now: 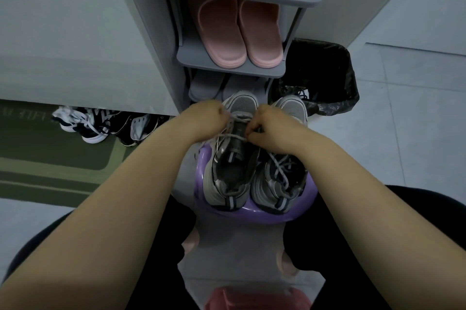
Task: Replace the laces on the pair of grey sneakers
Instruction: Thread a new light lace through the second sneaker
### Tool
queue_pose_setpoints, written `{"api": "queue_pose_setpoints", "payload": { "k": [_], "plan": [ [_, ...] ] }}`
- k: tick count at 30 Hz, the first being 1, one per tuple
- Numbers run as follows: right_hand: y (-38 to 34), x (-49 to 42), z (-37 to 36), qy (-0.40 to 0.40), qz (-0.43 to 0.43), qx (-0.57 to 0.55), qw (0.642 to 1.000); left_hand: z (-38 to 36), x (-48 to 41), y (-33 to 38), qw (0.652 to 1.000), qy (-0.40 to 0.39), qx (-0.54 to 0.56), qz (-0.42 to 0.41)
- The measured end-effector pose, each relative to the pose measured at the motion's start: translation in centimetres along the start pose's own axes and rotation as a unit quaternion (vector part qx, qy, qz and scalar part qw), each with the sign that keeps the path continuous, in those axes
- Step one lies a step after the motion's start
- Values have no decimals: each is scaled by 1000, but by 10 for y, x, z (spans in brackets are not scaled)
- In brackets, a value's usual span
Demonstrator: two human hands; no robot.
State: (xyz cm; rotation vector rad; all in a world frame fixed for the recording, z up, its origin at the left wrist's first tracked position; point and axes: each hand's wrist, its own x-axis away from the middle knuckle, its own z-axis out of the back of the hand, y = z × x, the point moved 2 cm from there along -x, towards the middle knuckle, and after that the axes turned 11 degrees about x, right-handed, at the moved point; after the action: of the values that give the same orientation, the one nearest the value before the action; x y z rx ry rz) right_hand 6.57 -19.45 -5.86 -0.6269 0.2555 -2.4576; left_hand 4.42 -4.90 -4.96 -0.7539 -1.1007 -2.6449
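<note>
Two grey sneakers stand side by side on a purple stool [290, 216], toes pointing away from me. The left sneaker [232, 158] has its tongue exposed and a grey-white lace [237, 119] threaded across only the eyelets near the toe. My left hand [204, 118] pinches the lace at that shoe's left side. My right hand [267, 128] pinches the lace at its right side. The right sneaker [280, 178] is fully laced, its toe partly hidden behind my right wrist.
A grey shoe rack [232, 70] stands just beyond the stool, with pink slippers [239, 34] and grey slippers on it. A black-lined bin [325, 75] is to the right. Black-and-white sneakers [100, 124] lie at the left on a green mat [50, 158].
</note>
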Motion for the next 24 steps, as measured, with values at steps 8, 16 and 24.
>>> {"api": "queue_pose_setpoints", "payload": {
  "k": [8, 16, 24],
  "plan": [
    [-44, 9, -12, 70, -22, -590, 804, 15, 15, 27, 757, -23, 653, 21],
    [21, 24, 25, 136, -82, -441, 883, 42, -2, -15, 897, 212, 385, 48],
    [-2, 12, 25, 89, -17, -338, 937, 20, 1, 12, 971, 149, 51, -179]
  ]
}}
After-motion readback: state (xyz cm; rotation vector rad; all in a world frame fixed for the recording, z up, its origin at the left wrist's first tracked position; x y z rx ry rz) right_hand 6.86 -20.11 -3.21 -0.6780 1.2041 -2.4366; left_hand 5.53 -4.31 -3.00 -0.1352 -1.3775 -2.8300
